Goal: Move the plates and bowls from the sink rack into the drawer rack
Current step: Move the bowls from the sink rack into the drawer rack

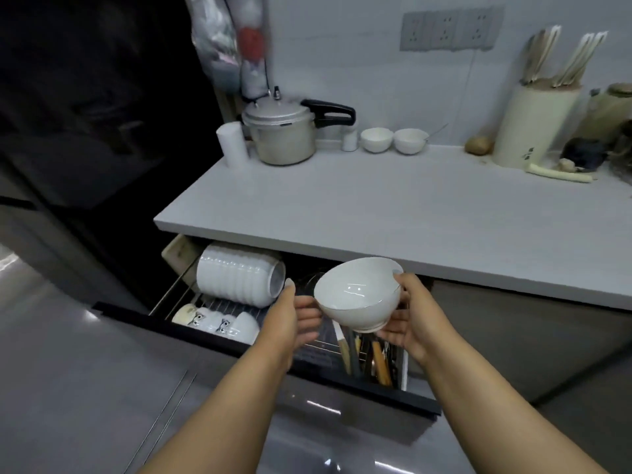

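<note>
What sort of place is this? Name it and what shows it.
Most likely a home kitchen: a pressure cooker and knife block stand on the countertop, above an open drawer rack holding stacked white bowls.

No legible text, brand, number or sign is showing anywhere. A dark mark is sitting low on the cream knife holder (533,128), too blurred to read. A small dark label is appearing on the pressure cooker (284,135) rim, unreadable. Small dark markings are showing on the cups (219,323) in the drawer rack (178,292), undecipherable.
</note>
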